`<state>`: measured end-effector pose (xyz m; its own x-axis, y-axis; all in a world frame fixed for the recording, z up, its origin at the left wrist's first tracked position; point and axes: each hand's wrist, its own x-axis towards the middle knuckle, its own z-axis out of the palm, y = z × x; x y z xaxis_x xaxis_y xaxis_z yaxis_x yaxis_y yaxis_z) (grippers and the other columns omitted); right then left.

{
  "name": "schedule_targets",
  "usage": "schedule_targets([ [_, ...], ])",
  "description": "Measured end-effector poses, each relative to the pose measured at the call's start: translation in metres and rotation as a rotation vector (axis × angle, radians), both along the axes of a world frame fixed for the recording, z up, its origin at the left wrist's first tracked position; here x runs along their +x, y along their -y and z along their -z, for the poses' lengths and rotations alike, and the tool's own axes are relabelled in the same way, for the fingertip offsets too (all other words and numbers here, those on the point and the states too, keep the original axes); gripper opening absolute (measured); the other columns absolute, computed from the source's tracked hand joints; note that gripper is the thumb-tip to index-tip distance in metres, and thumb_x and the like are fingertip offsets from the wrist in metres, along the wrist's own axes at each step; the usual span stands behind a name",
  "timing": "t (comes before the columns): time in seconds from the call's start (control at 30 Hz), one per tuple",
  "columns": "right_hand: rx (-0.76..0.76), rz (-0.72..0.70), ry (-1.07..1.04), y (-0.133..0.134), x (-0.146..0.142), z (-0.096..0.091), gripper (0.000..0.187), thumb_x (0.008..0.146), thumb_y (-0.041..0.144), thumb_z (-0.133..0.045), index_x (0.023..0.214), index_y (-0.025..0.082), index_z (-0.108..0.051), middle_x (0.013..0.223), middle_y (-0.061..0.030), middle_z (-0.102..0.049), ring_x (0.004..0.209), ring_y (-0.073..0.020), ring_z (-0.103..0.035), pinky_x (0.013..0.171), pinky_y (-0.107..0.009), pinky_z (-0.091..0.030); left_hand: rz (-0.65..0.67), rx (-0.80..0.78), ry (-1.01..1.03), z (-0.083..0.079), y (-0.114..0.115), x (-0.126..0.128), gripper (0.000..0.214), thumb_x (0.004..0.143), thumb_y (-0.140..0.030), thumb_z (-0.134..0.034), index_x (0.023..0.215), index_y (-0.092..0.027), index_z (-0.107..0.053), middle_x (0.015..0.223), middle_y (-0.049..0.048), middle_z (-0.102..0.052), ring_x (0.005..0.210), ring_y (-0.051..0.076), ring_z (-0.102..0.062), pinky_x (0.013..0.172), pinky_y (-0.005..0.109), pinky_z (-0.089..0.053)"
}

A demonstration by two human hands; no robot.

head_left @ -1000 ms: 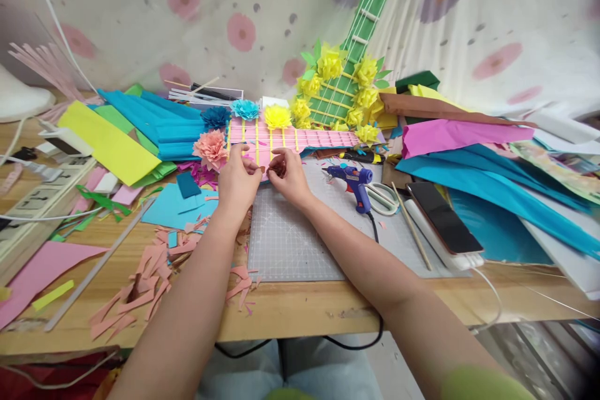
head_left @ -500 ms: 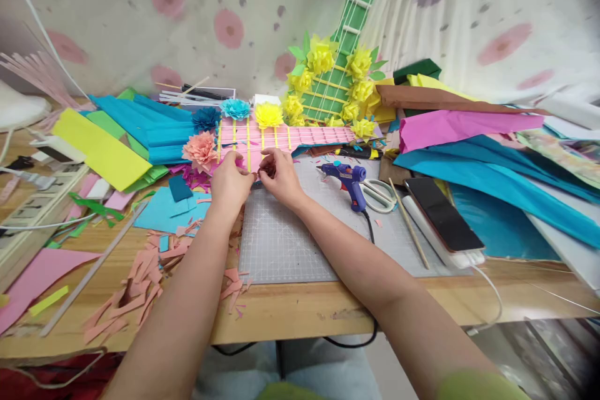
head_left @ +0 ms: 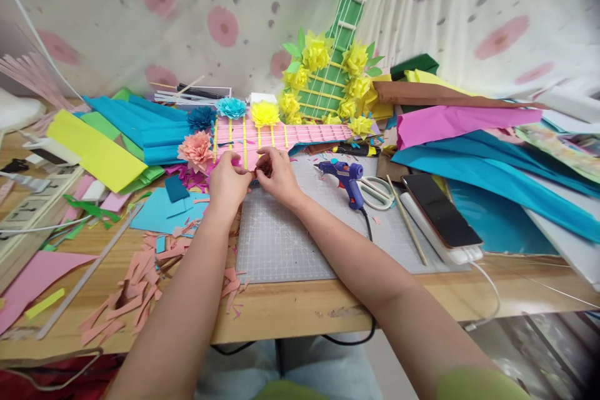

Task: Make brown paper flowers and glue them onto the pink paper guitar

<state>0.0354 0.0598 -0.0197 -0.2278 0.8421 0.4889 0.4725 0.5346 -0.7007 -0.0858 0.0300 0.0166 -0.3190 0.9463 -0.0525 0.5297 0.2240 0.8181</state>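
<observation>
Both hands meet at the lower edge of a pink paper guitar (head_left: 253,145) with yellow strips across it. Between my right hand's (head_left: 280,178) curled fingers is a small dark brown crinkled paper flower (head_left: 265,168), mostly covered. My left hand (head_left: 229,182) is closed too, its fingertips pinching at the left side of the same brown flower. Along the guitar's edge sit a salmon paper flower (head_left: 195,150), a dark blue one (head_left: 201,118), a light blue one (head_left: 231,107) and a yellow one (head_left: 265,114). Magenta paper partly shows beside my left hand.
A blue glue gun (head_left: 344,176) lies on the grey cutting mat (head_left: 300,244), with scissors (head_left: 377,192), a wooden stick (head_left: 407,220) and a phone (head_left: 440,209) rightward. Salmon paper scraps (head_left: 135,287) litter the left. A green paper guitar (head_left: 328,84) with yellow flowers leans behind.
The whole view has shifted slightly, so things appear a little further left. Both hands stay at the brown flower, with only slight finger movement.
</observation>
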Motion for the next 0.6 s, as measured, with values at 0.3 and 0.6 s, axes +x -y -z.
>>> schedule_targets([
  [0.3,-0.011,-0.01,-0.002,0.0002,0.0009,0.0001,0.038,0.072,0.013,-0.048,0.109,0.021,-0.051,0.087,-0.0044,-0.066,0.099,-0.024,-0.05,0.09,-0.041,-0.042,-0.034,0.002,0.128,-0.0039,0.0016,0.0016,0.047,0.066,-0.01,-0.061,0.108,-0.022,-0.044,0.082,-0.0007,-0.066,0.043,0.01,-0.057,0.045,0.022,-0.046],
  [0.6,-0.007,-0.019,-0.018,0.0009,0.0014,-0.0006,0.036,0.072,0.016,-0.05,0.108,0.021,-0.051,0.087,-0.0045,-0.066,0.099,-0.0241,-0.049,0.09,-0.041,-0.044,-0.061,0.04,0.159,0.0042,-0.0004,0.0,0.033,0.075,-0.017,-0.056,0.105,-0.021,-0.042,0.085,0.0027,-0.065,0.041,0.011,-0.057,0.042,0.026,-0.048],
])
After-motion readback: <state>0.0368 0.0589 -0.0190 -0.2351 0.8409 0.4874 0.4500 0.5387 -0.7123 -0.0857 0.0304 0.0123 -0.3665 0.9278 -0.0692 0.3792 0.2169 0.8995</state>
